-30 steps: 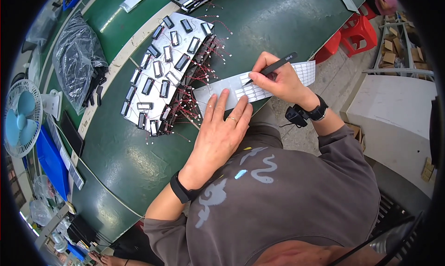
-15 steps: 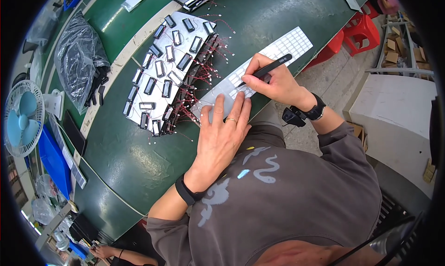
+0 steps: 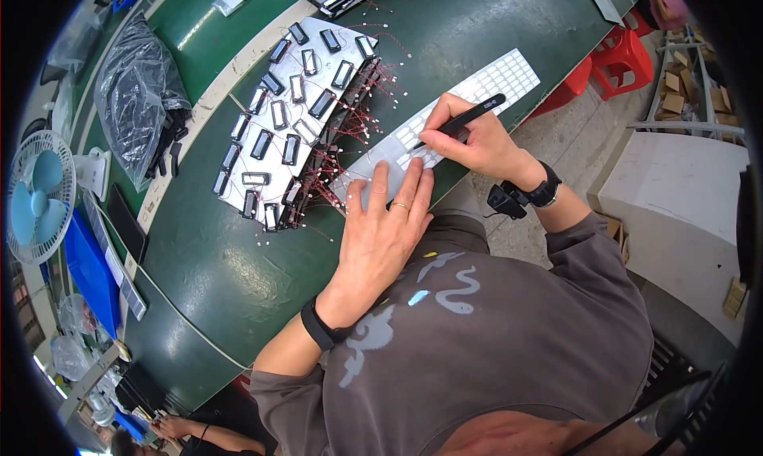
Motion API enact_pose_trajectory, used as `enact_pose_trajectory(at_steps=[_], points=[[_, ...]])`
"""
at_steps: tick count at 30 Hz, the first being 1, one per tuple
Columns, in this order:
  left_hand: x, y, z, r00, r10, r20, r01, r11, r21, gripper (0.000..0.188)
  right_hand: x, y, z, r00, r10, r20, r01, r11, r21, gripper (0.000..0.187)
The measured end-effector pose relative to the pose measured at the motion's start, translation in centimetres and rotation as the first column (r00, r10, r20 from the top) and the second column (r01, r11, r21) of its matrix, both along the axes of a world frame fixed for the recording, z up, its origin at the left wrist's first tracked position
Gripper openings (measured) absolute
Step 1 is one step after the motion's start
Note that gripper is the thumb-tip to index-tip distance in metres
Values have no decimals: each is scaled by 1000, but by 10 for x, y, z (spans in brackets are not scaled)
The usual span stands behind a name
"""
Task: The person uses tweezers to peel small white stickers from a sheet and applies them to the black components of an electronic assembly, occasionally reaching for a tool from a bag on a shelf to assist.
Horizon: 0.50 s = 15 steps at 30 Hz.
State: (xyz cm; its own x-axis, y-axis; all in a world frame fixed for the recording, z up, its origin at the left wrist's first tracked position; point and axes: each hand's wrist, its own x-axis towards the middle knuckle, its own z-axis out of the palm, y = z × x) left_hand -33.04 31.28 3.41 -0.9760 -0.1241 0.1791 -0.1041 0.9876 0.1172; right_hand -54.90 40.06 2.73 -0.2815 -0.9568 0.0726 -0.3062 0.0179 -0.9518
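Observation:
A long pale sheet [image 3: 515, 76] with rows of small white rounded-rectangle stickers lies slantwise along the near edge of the green table. My left hand [image 3: 384, 225] rests flat on its lower left part, fingers stretched out and a little apart. In my right hand [image 3: 477, 142] is a pair of black tweezers [image 3: 472, 116], pinched between thumb and fingers. Their tip points down at the stickers just beyond my left fingertips. Whether the tip holds a sticker is too small to tell.
Left of the sheet stands a silver tray [image 3: 274, 158] bearing several black-rimmed oblong parts; red wires hang from its side. Further left are a plastic bag of black parts [image 3: 139, 98], a blue-bladed fan [image 3: 40, 194] and a blue bin [image 3: 89, 265]. Red stools [image 3: 616, 62] stand beyond the table.
Both hands keep their pose on the sheet, with the tweezers at nearly the same spot. The whole view has shifted very slightly.

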Motion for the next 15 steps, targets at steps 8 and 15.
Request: enact_pose_trajectory(at_steps=[8,15], points=[[0,0,0,1000,-13,-11,13,1000,-8,59,-1,1,-1,1000,18,-18,-18,1000,18,9],[1,-1,-1,1000,-8,-12,8,1000,-12,60,-1,-1,-1,999,43,-3,-43,999,-31,9]])
